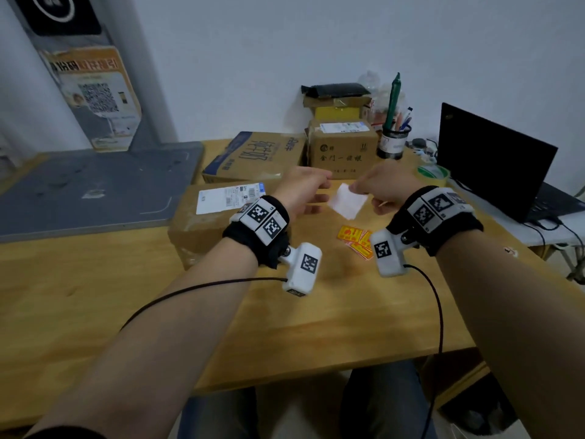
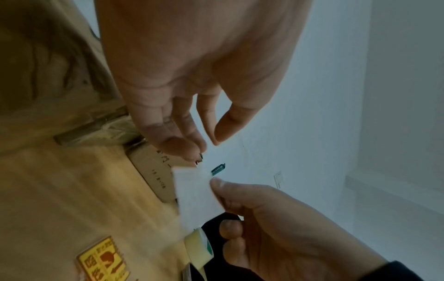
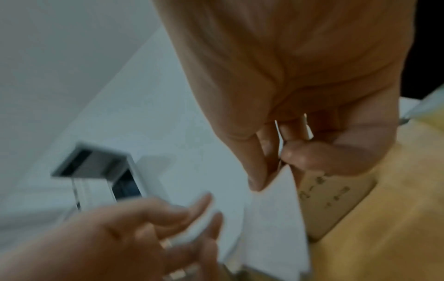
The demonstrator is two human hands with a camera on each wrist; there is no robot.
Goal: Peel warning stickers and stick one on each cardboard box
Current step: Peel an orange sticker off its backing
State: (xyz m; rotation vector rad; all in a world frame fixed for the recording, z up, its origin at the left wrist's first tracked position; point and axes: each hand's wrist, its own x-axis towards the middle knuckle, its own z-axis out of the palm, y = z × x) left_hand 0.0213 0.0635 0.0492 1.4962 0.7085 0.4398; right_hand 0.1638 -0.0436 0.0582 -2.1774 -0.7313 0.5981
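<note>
The wooden surface [image 1: 316, 312] fills most of the scene, its near edge cut off by the person's forearms. On its left half lies the biggest cardboard box [image 1: 202, 223] with a white shipping label, partly hidden behind the left wrist; behind it sit a printed carton [image 1: 256, 156] and a smaller brown box [image 1: 343, 150], with more parcels stacked on top. A black laptop [image 1: 493, 166] stands open at the right, its keyboard running out of frame. A roll of tape [image 1: 433, 174] peeks out behind the right hand [image 1: 389, 185], whose thumb and forefinger are pinched together on one corner of a white sheet [image 1: 348, 202] held in the air above the surface; only its blank side shows, so I cannot tell whether it is a sticker or bare backing. The left hand [image 1: 304, 191] is just beside it, fingers loosely apart and gripping nothing, motion-blurred in the right wrist view. The yellow-and-red warning stickers [image 1: 356, 240] lie in a small overlapping pile below the hands, their print too small to read.
</note>
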